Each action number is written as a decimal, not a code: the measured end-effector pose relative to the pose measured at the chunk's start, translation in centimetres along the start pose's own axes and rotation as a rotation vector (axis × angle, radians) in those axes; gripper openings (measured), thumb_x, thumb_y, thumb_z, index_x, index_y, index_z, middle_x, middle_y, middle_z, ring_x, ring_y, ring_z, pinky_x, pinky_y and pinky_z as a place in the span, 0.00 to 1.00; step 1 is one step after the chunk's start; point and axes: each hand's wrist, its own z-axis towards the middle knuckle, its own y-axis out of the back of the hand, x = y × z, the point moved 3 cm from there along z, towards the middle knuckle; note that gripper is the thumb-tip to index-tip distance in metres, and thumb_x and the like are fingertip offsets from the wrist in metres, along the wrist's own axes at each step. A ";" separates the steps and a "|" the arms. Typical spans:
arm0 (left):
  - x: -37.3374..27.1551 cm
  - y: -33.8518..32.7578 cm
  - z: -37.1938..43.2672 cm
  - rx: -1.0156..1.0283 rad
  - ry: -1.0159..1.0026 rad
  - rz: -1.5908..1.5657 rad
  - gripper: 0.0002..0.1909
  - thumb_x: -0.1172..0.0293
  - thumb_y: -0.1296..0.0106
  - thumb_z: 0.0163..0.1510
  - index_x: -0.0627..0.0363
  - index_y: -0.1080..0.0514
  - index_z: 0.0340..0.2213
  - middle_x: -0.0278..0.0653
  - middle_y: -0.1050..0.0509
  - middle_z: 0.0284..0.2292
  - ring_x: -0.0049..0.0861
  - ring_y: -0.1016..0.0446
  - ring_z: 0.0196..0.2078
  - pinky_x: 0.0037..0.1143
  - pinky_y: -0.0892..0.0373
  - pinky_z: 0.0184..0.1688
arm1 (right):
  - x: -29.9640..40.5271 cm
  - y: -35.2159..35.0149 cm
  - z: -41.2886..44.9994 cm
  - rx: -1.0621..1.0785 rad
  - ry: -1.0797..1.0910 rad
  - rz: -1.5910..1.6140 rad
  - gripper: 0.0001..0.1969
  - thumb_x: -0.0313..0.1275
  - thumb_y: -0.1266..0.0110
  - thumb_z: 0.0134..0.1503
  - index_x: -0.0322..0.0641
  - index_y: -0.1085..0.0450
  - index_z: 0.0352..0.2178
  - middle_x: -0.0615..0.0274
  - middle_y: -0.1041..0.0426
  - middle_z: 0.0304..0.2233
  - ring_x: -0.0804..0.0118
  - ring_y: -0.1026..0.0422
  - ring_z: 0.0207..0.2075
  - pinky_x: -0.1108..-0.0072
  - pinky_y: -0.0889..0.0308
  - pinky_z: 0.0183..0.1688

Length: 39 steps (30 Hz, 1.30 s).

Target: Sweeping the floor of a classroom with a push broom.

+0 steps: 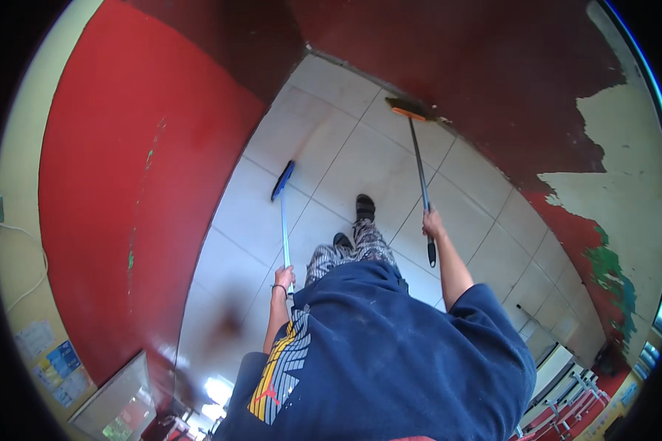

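My right hand [432, 221] is closed around the dark handle of a broom [417, 154], near its lower end in the picture. The broom's orange head with dark bristles touches the floor along the foot of the dark red wall. At the left, my left hand [284, 277] grips the pale pole of a blue-headed floor squeegee or brush [283, 181]; which of the two I cannot tell. That head rests on the light tiles near the bright red wall. My feet, in dark sandals [365, 207], stand between the two tools.
A bright red wall [143, 143] and a dark red wall [419, 44] meet in a corner ahead. Paint peels from the wall at right. Stacked metal-framed furniture [568, 397] stands at lower right, a pale panel [118, 397] at lower left. A white cable [27, 231] hangs at far left.
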 end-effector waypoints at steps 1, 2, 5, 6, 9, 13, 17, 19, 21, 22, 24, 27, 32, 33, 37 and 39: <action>-0.8 0.6 -0.1 0.006 -0.037 0.055 0.10 0.67 0.54 0.52 0.60 0.35 0.34 0.32 0.40 0.12 0.19 0.41 0.11 0.23 0.42 0.12 | 0.8 -0.6 1.1 0.073 -0.086 0.005 0.21 0.36 0.62 0.58 0.36 0.47 0.51 0.50 0.30 0.18 0.60 0.30 0.14 0.71 0.32 0.15; -1.3 1.3 -0.4 0.018 -0.074 0.113 0.11 0.67 0.53 0.52 0.61 0.35 0.34 0.32 0.39 0.12 0.19 0.41 0.11 0.23 0.42 0.12 | 1.1 -1.3 1.5 0.141 -0.175 0.008 0.19 0.36 0.64 0.59 0.33 0.46 0.48 0.49 0.30 0.17 0.58 0.29 0.14 0.70 0.32 0.16; -0.7 2.9 0.5 -0.038 -0.114 0.108 0.13 0.67 0.52 0.52 0.62 0.35 0.37 0.32 0.38 0.12 0.19 0.41 0.11 0.23 0.42 0.12 | 1.0 -3.1 0.2 0.101 0.009 -0.355 0.21 0.37 0.68 0.59 0.29 0.41 0.45 0.41 0.28 0.21 0.50 0.27 0.18 0.66 0.28 0.22; -0.9 2.7 0.9 -0.070 -0.132 0.088 0.13 0.67 0.52 0.52 0.62 0.34 0.37 0.32 0.37 0.12 0.19 0.40 0.11 0.23 0.41 0.12 | -0.2 -3.9 -0.9 0.084 0.030 -0.365 0.21 0.38 0.68 0.59 0.28 0.39 0.42 0.40 0.28 0.22 0.48 0.27 0.19 0.65 0.28 0.23; -3.0 2.2 2.4 -0.080 -0.180 0.102 0.07 0.69 0.54 0.52 0.60 0.34 0.30 0.31 0.39 0.12 0.19 0.39 0.11 0.23 0.42 0.12 | -5.0 -6.7 -5.8 0.046 0.133 -0.425 0.14 0.33 0.68 0.58 0.31 0.38 0.31 0.44 0.29 0.19 0.47 0.28 0.18 0.61 0.31 0.21; -7.5 4.6 6.3 -0.119 -0.285 0.384 0.11 0.66 0.54 0.52 0.63 0.34 0.30 0.38 0.34 0.14 0.26 0.33 0.14 0.27 0.36 0.16 | -6.2 -10.0 -19.1 -0.063 0.000 -0.432 0.20 0.37 0.67 0.59 0.29 0.37 0.41 0.38 0.30 0.21 0.39 0.29 0.25 0.57 0.34 0.28; -9.0 8.5 12.6 -0.234 -0.611 0.713 0.16 0.63 0.53 0.51 0.66 0.33 0.35 0.45 0.28 0.19 0.31 0.28 0.19 0.29 0.31 0.22 | 0.4 -14.4 -25.5 -0.108 -0.027 -0.393 0.19 0.37 0.66 0.59 0.31 0.39 0.43 0.37 0.30 0.21 0.38 0.29 0.25 0.56 0.35 0.28; -10.5 10.2 16.0 -0.164 -0.551 0.662 0.18 0.61 0.53 0.50 0.65 0.34 0.37 0.46 0.28 0.20 0.31 0.28 0.17 0.29 0.32 0.19 | 2.7 -15.6 -27.2 -0.134 -0.024 -0.386 0.19 0.37 0.66 0.58 0.33 0.40 0.45 0.37 0.30 0.22 0.38 0.29 0.26 0.56 0.35 0.28; -11.7 11.8 18.1 -0.070 -0.519 0.629 0.16 0.61 0.52 0.50 0.64 0.35 0.34 0.42 0.31 0.17 0.27 0.31 0.15 0.28 0.35 0.17 | 4.9 -16.8 -28.9 -0.147 -0.015 -0.384 0.19 0.36 0.65 0.58 0.34 0.41 0.47 0.36 0.30 0.22 0.38 0.30 0.26 0.56 0.36 0.28; -11.8 13.4 19.5 -0.033 -0.467 0.597 0.15 0.62 0.52 0.50 0.64 0.35 0.32 0.39 0.33 0.15 0.25 0.33 0.14 0.27 0.36 0.16 | 6.2 -17.3 -29.3 -0.141 -0.001 -0.379 0.19 0.36 0.65 0.58 0.35 0.41 0.47 0.36 0.30 0.22 0.37 0.30 0.26 0.56 0.36 0.28; -18.6 11.0 14.7 0.200 -0.230 0.508 0.11 0.66 0.54 0.50 0.62 0.36 0.27 0.34 0.37 0.13 0.21 0.38 0.13 0.24 0.39 0.15 | 7.7 -18.6 -29.5 -0.218 -0.030 -0.353 0.20 0.36 0.64 0.58 0.36 0.42 0.49 0.35 0.31 0.23 0.37 0.30 0.26 0.55 0.36 0.28; -19.6 13.9 15.0 0.395 -0.074 0.374 0.11 0.66 0.56 0.50 0.63 0.34 0.27 0.34 0.37 0.14 0.21 0.39 0.13 0.24 0.39 0.16 | 12.2 -19.9 -28.4 -0.209 0.013 -0.312 0.21 0.35 0.64 0.58 0.38 0.44 0.51 0.35 0.31 0.23 0.36 0.30 0.27 0.55 0.37 0.28; -22.0 15.6 13.6 0.369 -0.006 0.413 0.15 0.62 0.58 0.53 0.64 0.32 0.28 0.38 0.35 0.14 0.25 0.36 0.13 0.26 0.38 0.18 | 22.7 -22.3 -14.1 -0.076 0.301 -0.425 0.23 0.28 0.62 0.54 0.30 0.46 0.52 0.35 0.30 0.25 0.36 0.32 0.26 0.54 0.37 0.30; -22.5 15.7 13.7 0.368 -0.012 0.421 0.15 0.62 0.58 0.53 0.64 0.32 0.28 0.38 0.35 0.14 0.25 0.36 0.13 0.26 0.38 0.18 | 24.6 -22.7 -10.9 -0.116 0.367 -0.439 0.22 0.29 0.63 0.56 0.33 0.45 0.51 0.36 0.31 0.24 0.35 0.32 0.26 0.53 0.37 0.30; -26.3 17.1 12.6 0.307 -0.150 0.582 0.17 0.58 0.56 0.54 0.59 0.33 0.21 0.34 0.35 0.12 0.22 0.35 0.14 0.25 0.37 0.18 | 32.6 -24.9 1.4 -0.111 0.449 -0.467 0.18 0.33 0.65 0.58 0.34 0.39 0.46 0.37 0.30 0.24 0.35 0.31 0.28 0.53 0.35 0.32; -28.9 17.9 11.1 0.265 -0.158 0.593 0.17 0.62 0.54 0.54 0.59 0.36 0.17 0.33 0.35 0.12 0.21 0.34 0.14 0.25 0.36 0.18 | 34.4 -26.3 6.6 -0.060 0.401 -0.521 0.17 0.35 0.65 0.57 0.33 0.35 0.40 0.37 0.29 0.26 0.36 0.30 0.30 0.54 0.34 0.35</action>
